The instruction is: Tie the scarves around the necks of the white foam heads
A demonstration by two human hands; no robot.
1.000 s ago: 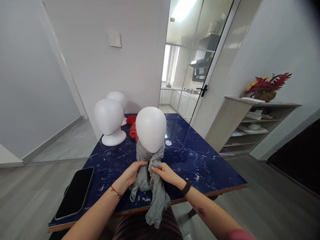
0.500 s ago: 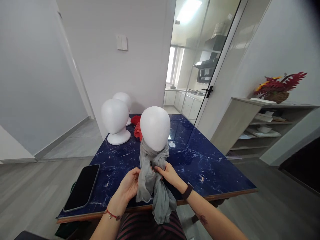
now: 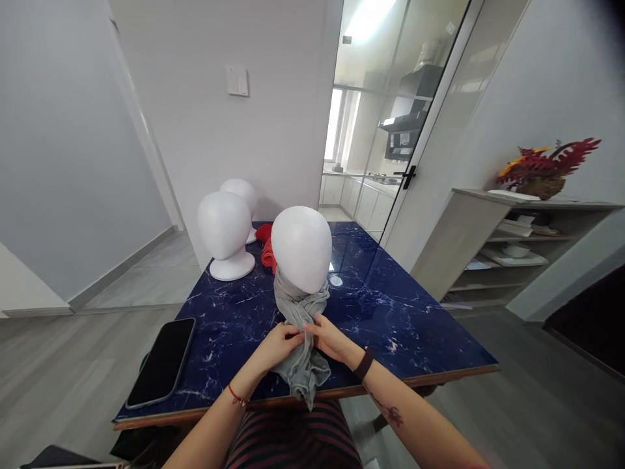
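Observation:
A white foam mannequin head (image 3: 301, 247) stands on the blue marble table (image 3: 400, 319) in front of me. A grey scarf (image 3: 301, 339) is wrapped round its neck, and the ends hang toward the table's front edge. My left hand (image 3: 276, 344) pinches the scarf from the left, just below the neck. From the right, my right hand (image 3: 331, 337) grips the same bunch of cloth, and the fingers of both hands meet at the scarf's middle. A dark watch sits on the right wrist, a red string on the left.
Two more white mannequin heads (image 3: 224, 231) stand at the table's far left, with red cloth (image 3: 267, 251) beside them. A black phone (image 3: 163, 361) lies at the near left corner. A glass door (image 3: 390, 130) is behind; a shelf with a red plant (image 3: 541, 170) stands right.
Both hands have come together on the scarf below the neck. The hanging ends are now gathered up and shorter than before. The camera has shifted slightly.

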